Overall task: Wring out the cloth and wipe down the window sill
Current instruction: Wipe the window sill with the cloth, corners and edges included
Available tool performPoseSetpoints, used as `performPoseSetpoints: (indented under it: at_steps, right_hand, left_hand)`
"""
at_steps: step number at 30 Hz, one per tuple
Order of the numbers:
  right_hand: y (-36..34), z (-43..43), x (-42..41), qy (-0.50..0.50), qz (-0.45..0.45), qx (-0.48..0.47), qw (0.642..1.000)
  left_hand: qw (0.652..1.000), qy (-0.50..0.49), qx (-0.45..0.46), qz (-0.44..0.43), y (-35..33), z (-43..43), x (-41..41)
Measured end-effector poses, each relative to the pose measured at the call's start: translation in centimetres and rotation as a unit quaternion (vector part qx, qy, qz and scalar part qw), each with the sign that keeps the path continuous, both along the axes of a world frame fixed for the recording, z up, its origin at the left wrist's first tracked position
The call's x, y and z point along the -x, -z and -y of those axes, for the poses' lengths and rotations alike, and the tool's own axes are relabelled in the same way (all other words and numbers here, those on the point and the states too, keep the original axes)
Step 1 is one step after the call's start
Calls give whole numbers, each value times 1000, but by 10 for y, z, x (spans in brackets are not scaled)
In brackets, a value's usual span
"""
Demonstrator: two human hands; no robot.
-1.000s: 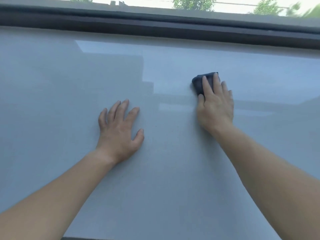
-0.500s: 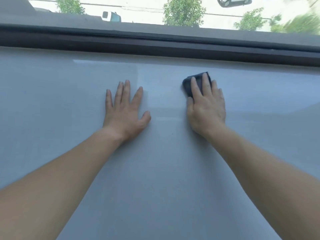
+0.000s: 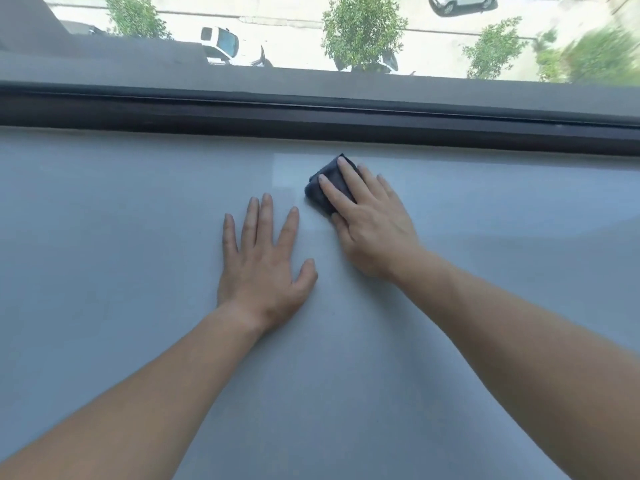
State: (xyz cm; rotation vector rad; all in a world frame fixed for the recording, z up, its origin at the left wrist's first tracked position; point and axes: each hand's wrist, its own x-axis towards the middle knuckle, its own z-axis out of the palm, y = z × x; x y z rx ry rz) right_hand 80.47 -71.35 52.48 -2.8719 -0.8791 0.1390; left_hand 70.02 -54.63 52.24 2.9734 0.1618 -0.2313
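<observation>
A: Cloth, position?

B: Dark cloth (image 3: pixel 314 192), folded small, upper centre of the frame. It lies on the pale grey window sill (image 3: pixel 138 237), close below the dark window frame (image 3: pixel 311 116) but apart from it.

A: Right hand?

B: Right hand (image 3: pixel 374 230) lies flat on top of the cloth, pressing down. Fingers (image 3: pixel 349 178) are straight and slightly apart. Index and middle run across the cloth, the middle tip reaching its far corner. Ring and little finger pass off its right side; cannot tell whether they touch the sill. The thumb sits at the cloth's near edge; cannot tell whether it is tucked under or just beside.

A: Left hand?

B: Left hand (image 3: pixel 263 268), centre of the frame, palm down on bare sill. Fingers are straight and fanned, thumb angled out to the right. It holds nothing. The index tip is near the cloth's left edge, not touching.

A: Arms?

B: Both forearms are bare, entering from the lower left and lower right corners and converging toward the centre.

A: Sill surface?

B: Smooth. There is a brighter rectangular sheen just left of the cloth. Wet or merely reflecting, cannot tell.

A: Through the glass?

B: Top strip of the frame shows a street seen from above: a white vehicle (image 3: pixel 225 46) upper left, a leafy tree (image 3: pixel 363 29) upper centre, a second pale vehicle (image 3: pixel 460 1) upper right. The far right edge is blurred.
</observation>
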Motion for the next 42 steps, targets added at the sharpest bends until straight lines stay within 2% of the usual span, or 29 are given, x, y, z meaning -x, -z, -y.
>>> performPoseSetpoints:
  at_steps: [1,2,5,7,8,11,13,15,17,21,22,24,26,28,30,32,35,37,38,40,42]
  right_hand:
    - [0,3,-9,-31,-2,5,999]
    - [0,8,-19,-14,-6,9,1000]
    - [1,23,-37,173,-15,-1,985]
    - [0,10,-28,253,-16,-8,967]
    - [-1,-1,-20,252,-16,-13,967]
    - [-2,-23,-1,109,-9,-26,994]
    - [-4,-12,-7,55,-24,-10,998]
    - [-4,14,-19,85,-22,-3,996]
    - [-4,47,-33,159,-17,-4,987]
    - [-2,74,-42,326,-10,-4,945]
    - [-1,68,-37,315,0,-2,949]
    - [1,61,-24,207,2,0,978]
    - [-3,74,-24,123,-23,6,992]
    - [-7,97,-35,169,-34,6,985]
    - [-10,110,-41,290,-39,-14,956]
    - [-6,103,-32,310,-3,-1,951]
    - [-2,99,-6,153,-10,6,988]
    - [-2,118,-4,81,-32,16,996]
    - [-3,130,-11,89,-28,14,996]
    - [-4,150,-31,191,-24,-3,981]
    - [-5,154,-38,282,-22,-9,959]
  left_hand:
    - [1000,-1,-1,0,0,0,0]
    - [1000,0,-2,0,0,0,1]
    - [1000,1,-2,1,0,2,1]
    - [1000,1,3,6,0,2,0]
    - [1000,1,4,7,0,2,0]
    - [1000,1,2,11,1,1,0]
    - [1000,1,1,15,1,0,-1]
    - [1000,3,1,11,1,-1,-2]
    - [1000,7,-4,5,1,-1,-1]
    - [1000,9,-4,2,1,-2,0]
    - [1000,8,-4,0,1,-2,0]
    - [1000,8,-4,-1,1,-2,1]
    - [1000,6,1,3,1,-3,0]
    - [1000,5,9,4,0,-3,0]
    - [1000,4,15,3,-1,-3,0]
    - [1000,-2,27,6,-3,-3,-1]
    - [998,2,54,30,-5,7,0]
    - [993,24,103,56,-8,29,4]
    - [988,31,132,67,-10,44,6]
    - [983,31,170,68,-11,75,10]
    - [983,22,170,58,-8,98,13]
